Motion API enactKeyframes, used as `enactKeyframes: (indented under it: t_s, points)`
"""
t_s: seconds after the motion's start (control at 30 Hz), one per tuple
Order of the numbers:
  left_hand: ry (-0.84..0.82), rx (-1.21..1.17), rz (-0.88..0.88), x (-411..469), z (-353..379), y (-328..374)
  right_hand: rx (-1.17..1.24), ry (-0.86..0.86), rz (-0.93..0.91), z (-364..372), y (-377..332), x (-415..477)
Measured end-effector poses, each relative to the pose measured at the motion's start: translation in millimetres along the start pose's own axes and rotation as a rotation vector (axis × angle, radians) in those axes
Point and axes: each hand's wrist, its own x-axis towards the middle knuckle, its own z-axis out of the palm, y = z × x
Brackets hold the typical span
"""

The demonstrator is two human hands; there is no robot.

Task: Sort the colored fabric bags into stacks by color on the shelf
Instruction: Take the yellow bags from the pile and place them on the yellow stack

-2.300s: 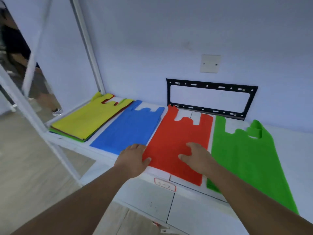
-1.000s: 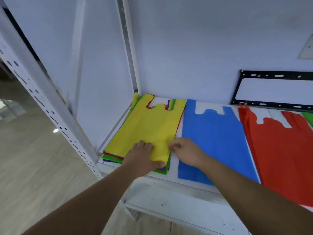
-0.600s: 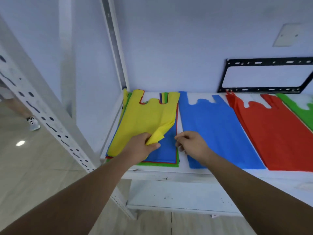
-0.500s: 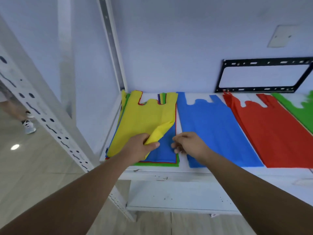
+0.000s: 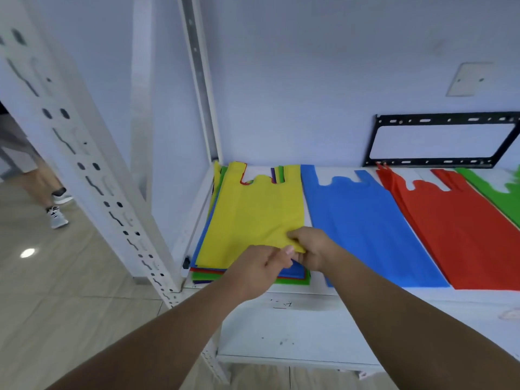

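Both hands, left hand point(image 5: 260, 267) and right hand point(image 5: 315, 249), are pinching the yellow bag point(image 5: 253, 218)'s near corner. It is lying atop a mixed stack point(image 5: 208, 275) on the white shelf point(image 5: 309, 311), against a pale wall point(image 5: 309, 80).

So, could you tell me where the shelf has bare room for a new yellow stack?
Only narrow white strips show between the mixed pile, blue bag and red bag. The shelf front edge is bare; its far right is out of view.

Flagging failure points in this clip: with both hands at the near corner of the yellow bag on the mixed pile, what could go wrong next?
The left hand and right hand pinch the yellow bag at one corner; the blue bag beneath may lift with it. Pulling could also skew the mixed pile toward the shelf edge.
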Motion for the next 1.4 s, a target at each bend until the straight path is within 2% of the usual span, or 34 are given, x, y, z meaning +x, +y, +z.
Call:
enactKeyframes:
  t_s: [0.1, 0.23, 0.33, 0.43, 0.47, 0.5, 0.53, 0.63, 0.7, 0.9, 1.0, 1.17, 1.4]
  points:
    - [0.118, -0.102, -0.132, -5.3, -14.9, -8.6, 0.035, -0.02, 0.021, -10.4, -10.7, -1.1]
    - [0.24, -0.592, -0.486, 8.4, -48.2, -21.8, -0.248, -0.011, 0.066, -39.9, -23.6, -9.3]
    - [0.16, -0.755, -0.618, 14.8, -64.2, -28.7, -0.458, -0.026, 0.128, -62.2, -25.5, -13.5]
    - [0.026, -0.9, -0.692, 21.1, -65.7, -38.8, -0.549, 0.01, 0.147, -67.3, -22.0, -13.5]
    - [0.032, -0.942, -0.713, 25.5, -64.1, -43.4, -0.569, 0.033, 0.138, -64.6, -20.4, -14.7]
    - [0.066, -0.86, -0.736, 31.2, -61.2, -50.0, -0.597, 0.066, 0.122, -60.2, -17.9, -14.8]
    - [0.104, -0.679, -0.736, 35.6, -57.3, -53.4, -0.656, 0.103, 0.084, -55.2, -14.9, -14.9]
    - [0.206, 0.013, -0.599, 39.0, -38.2, -51.9, -1.065, 0.277, -0.14, -48.2, -4.9, -6.2]
    - [0.257, 0.192, -0.468, 32.3, -26.0, -43.4, -1.156, 0.362, -0.252, -53.3, 0.9, -1.7]
    - [0.374, 0.169, -0.198, 46.7, 1.7, -14.4, -0.988, 0.508, -0.445, -99.5, -0.9, -16.1]
    - [0.382, 0.144, -0.11, 72.5, 26.6, 12.4, -0.93, 0.614, -0.494, -136.8, -12.7, -34.6]
    - [0.369, 0.148, 0.06, 111.0, 89.8, 82.0, -0.879, 0.714, -0.534, -230.1, -38.4, -75.0]
    - [0.297, 0.084, 0.18, 148.7, 194.4, 186.1, -0.839, 0.884, -0.527, -359.7, -65.5, -134.2]
